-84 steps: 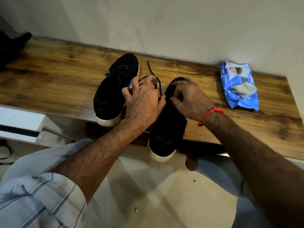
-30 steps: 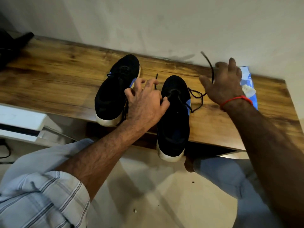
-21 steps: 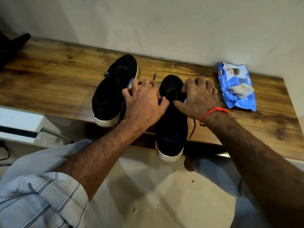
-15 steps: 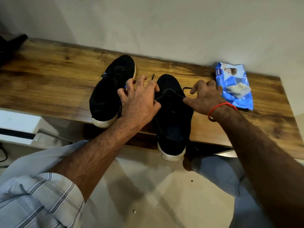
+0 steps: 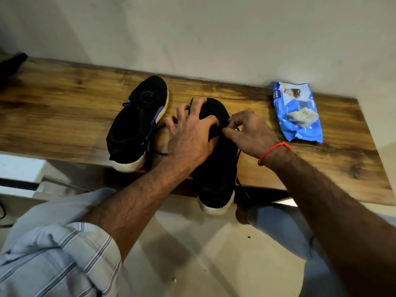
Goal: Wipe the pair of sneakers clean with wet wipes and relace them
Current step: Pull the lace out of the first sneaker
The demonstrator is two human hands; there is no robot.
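Wooden bench (image 5: 64, 116): left hand (image 5: 188, 142) spread over right sneaker (image 5: 216, 168), right hand (image 5: 250, 133) pinching its lace (image 5: 220, 126).

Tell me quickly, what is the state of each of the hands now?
Left hand: fingers spread, pressing on the right sneaker.
Right hand: pinching the black lace.
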